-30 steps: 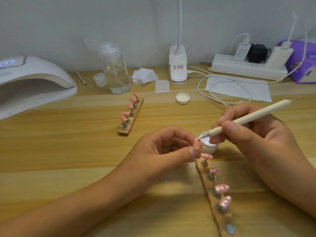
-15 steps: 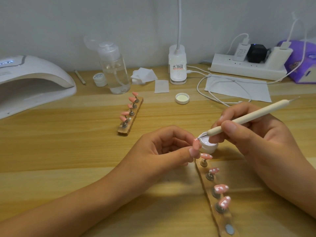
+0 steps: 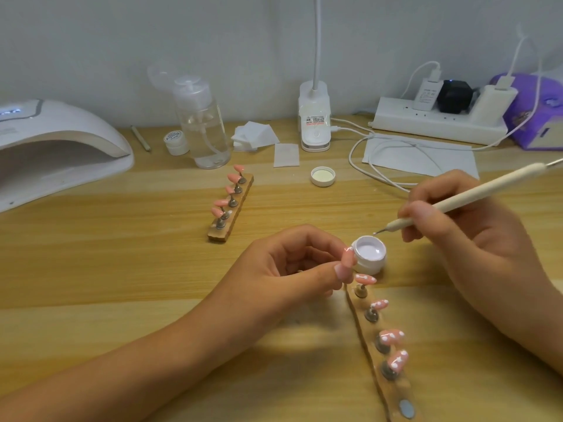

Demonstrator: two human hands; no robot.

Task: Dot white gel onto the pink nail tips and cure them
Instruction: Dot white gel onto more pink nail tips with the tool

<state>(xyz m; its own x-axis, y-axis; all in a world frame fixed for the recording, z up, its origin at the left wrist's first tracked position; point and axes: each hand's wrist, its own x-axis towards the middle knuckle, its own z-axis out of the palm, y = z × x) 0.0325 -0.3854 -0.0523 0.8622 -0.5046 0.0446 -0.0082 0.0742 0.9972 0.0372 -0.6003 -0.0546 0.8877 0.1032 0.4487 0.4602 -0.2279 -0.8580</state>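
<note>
Rising from gel jar (image 3: 373, 266), dotting tool (image 3: 475, 191) (tip white)

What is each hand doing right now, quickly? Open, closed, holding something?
Left hand: pinches a pink nail tip between thumb and forefinger.
Right hand: holds the dotting pen, tip above the open gel pot.
</note>
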